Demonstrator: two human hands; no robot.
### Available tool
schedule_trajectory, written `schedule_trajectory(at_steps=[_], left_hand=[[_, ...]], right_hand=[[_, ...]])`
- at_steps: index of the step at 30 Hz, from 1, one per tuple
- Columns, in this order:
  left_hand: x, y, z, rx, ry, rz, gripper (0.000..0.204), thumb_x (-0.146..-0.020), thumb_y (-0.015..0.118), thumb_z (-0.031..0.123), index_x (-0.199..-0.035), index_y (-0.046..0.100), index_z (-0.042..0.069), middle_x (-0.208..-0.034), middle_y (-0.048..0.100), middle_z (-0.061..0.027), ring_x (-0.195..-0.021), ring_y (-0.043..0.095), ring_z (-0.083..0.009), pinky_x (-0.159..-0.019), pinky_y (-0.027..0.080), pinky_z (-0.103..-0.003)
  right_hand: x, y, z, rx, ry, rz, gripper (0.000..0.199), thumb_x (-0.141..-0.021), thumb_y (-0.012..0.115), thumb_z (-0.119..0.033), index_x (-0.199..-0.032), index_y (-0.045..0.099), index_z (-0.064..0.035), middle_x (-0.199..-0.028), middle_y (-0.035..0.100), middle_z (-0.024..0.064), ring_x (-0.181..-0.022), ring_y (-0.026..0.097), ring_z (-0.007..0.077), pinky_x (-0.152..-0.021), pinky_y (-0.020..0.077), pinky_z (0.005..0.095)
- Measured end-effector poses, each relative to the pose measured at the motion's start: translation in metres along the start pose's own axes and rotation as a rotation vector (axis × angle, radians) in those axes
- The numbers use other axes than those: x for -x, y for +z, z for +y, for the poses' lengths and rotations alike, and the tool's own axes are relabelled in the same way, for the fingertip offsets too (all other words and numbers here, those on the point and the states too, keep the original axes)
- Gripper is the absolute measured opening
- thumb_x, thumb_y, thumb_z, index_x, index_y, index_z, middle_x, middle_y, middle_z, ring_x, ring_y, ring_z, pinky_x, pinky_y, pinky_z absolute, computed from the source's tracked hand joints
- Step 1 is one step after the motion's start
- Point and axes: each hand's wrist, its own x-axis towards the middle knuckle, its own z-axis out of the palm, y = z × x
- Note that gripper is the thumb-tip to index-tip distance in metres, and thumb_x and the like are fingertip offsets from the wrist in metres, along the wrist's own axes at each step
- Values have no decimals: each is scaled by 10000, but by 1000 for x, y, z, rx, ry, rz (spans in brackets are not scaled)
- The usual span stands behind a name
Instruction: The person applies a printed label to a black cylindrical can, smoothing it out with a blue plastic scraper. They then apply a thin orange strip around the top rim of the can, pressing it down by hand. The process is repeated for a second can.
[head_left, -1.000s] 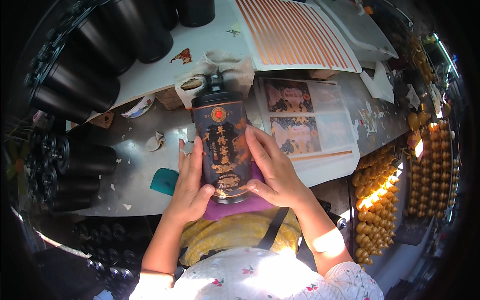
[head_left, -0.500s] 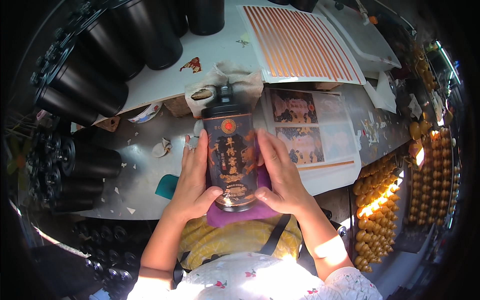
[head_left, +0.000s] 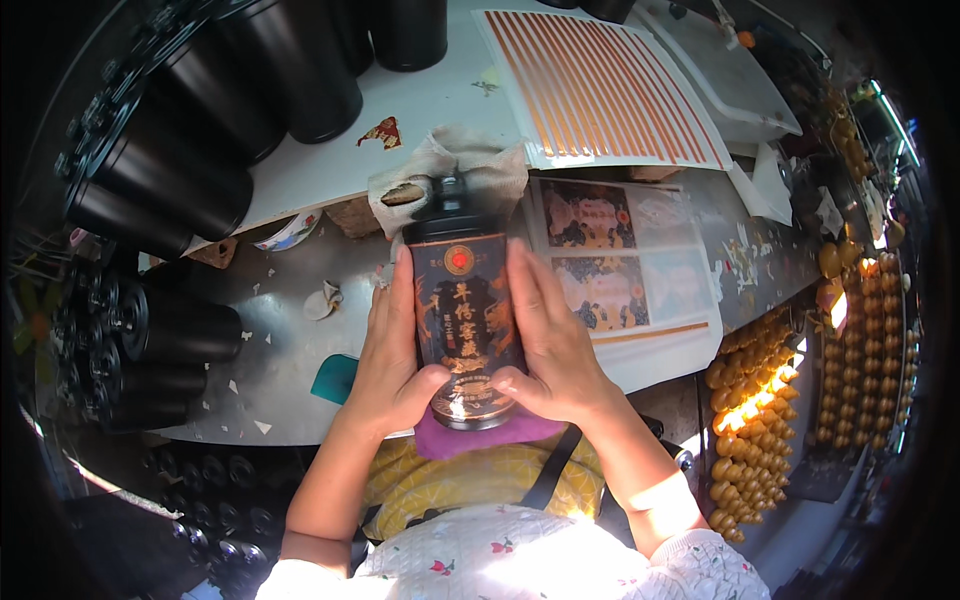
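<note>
A black jar (head_left: 468,325) with a knobbed top and a printed gold, orange and red front lies between my hands, its base toward me. My left hand (head_left: 395,355) presses along its left side, thumb near the bottom of the print. On the opposite side, my right hand (head_left: 553,350) has its fingers along the wall and its thumb on the lower front. Under the base shows a purple cloth (head_left: 485,440). The knob end lies against a crumpled beige cloth (head_left: 490,170). Left of my left hand is a teal flat piece (head_left: 334,377), perhaps a scraper.
Large plain black jars (head_left: 300,75) crowd the raised white board at left; smaller ones (head_left: 180,320) stand below. To the right lie a sheet of orange strips (head_left: 605,90) and dark printed decal sheets (head_left: 592,215). Gold gourd-shaped pieces (head_left: 750,440) hang in strings at far right.
The jar has come slightly toward me. My right thumb has slid inward from its lower right edge onto the printed front. My left hand keeps nearly the same hold.
</note>
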Motion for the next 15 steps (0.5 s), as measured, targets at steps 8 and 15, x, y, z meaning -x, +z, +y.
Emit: schedule_trajectory(at_steps=[8, 15], left_hand=[[31, 4, 2, -88, -17, 49, 1191, -857, 307, 850, -1556, 60, -83, -1540, 292, -322, -1420, 302, -458, -1174, 162, -537], [80, -15, -4, -332, -65, 86, 1098, -873, 448, 756, -1542, 181, -74, -1204, 486, -256, -1121, 492, -424, -1178, 109, -619]], right_hand=[[9, -15, 9, -1145, 587, 399, 459, -1019, 458, -266, -1432, 472, -68, -1250, 560, 91, -798, 500, 142, -733, 494, 304], [13, -25, -9, -1148, 660, 602, 404, -971, 542, -99, -1360, 447, -48, -1214, 545, 97, -1102, 561, 192, -812, 514, 281]])
